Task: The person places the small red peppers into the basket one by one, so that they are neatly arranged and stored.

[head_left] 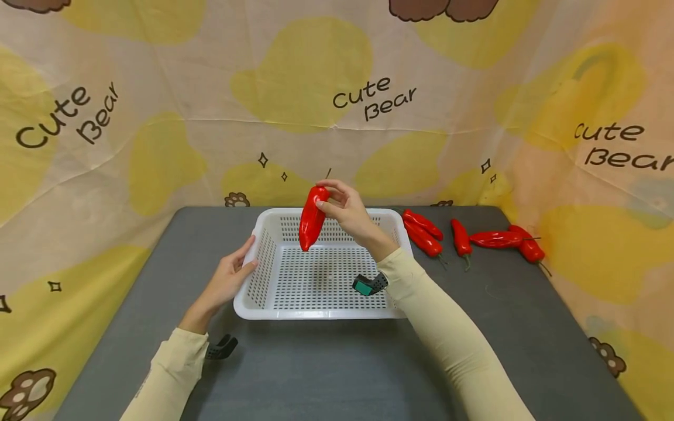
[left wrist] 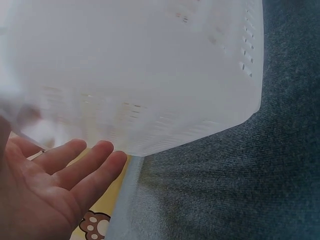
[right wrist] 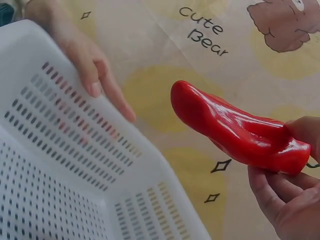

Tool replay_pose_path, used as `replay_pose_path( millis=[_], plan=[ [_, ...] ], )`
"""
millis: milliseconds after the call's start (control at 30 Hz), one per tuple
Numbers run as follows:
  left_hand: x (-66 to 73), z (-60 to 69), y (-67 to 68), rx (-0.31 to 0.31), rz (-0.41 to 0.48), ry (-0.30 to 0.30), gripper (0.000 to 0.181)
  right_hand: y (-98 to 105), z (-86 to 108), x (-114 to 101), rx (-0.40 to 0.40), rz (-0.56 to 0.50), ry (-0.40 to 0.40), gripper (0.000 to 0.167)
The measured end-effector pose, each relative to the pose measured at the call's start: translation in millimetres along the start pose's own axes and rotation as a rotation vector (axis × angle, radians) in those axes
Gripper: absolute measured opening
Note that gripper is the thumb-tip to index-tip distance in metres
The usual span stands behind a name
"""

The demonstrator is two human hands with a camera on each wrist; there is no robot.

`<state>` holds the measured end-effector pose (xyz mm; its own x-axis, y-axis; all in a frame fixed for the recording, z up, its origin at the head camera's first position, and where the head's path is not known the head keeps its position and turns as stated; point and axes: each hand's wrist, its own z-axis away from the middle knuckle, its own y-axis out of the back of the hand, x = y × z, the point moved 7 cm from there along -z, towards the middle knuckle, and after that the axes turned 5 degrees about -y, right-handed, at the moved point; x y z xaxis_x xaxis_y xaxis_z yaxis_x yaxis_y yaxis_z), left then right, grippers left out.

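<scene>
A red pepper [head_left: 312,219] hangs tip down above the white basket [head_left: 321,314], pinched near its stem end by my right hand [head_left: 347,213]. In the right wrist view the pepper [right wrist: 240,130] lies between the thumb and fingers of that hand [right wrist: 292,195]. My left hand [head_left: 226,280] holds the basket's left rim, thumb on the near part of the edge. Seen from the left wrist, the fingers of the left hand [left wrist: 60,185] are extended beside the basket wall [left wrist: 150,75]. The basket's visible floor bears nothing.
Several other red peppers lie on the grey table [head_left: 316,374] right of the basket: two beside its rim [head_left: 423,238], one farther right [head_left: 460,240], and two touching near the table's right edge [head_left: 497,239]. A patterned cloth [head_left: 295,76] hangs behind the table and at both sides.
</scene>
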<state>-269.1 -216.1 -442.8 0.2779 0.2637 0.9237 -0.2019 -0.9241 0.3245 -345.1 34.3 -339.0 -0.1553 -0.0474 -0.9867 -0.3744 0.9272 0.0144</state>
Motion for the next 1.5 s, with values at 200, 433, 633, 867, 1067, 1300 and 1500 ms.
replay_pose_path(
  millis=[200,433,633,867,1067,1300,1500],
  plan=[
    [3.4,1.1,-0.9,0.007,-0.005,0.0,0.064,-10,-8.6,16,0.033,-0.099,-0.1,0.047],
    [3.4,0.7,-0.2,0.004,-0.02,-0.008,0.064,-25,-15.5,27,0.024,-0.112,-0.164,0.046],
    [1.5,-0.9,-0.5,-0.003,-0.037,-0.011,0.063,-44,-17.1,43,-0.095,-0.104,-0.26,0.046],
    [1.2,-1.2,-1.4,-0.002,-0.052,-0.013,0.063,-55,-16.3,62,-0.215,0.011,-0.302,0.044],
    [-0.5,-0.2,0.7,0.001,-0.048,0.003,0.063,-63,-16.7,75,-0.246,0.063,-0.318,0.043],
    [-2.4,0.6,1.0,0.0,-0.043,0.009,0.064,-74,-15.8,88,-0.275,0.249,-0.308,0.043],
    [-1.7,0.9,1.3,0.003,-0.052,-0.006,0.063,-82,-12.2,94,-0.3,0.339,-0.31,0.039]
  ],
)
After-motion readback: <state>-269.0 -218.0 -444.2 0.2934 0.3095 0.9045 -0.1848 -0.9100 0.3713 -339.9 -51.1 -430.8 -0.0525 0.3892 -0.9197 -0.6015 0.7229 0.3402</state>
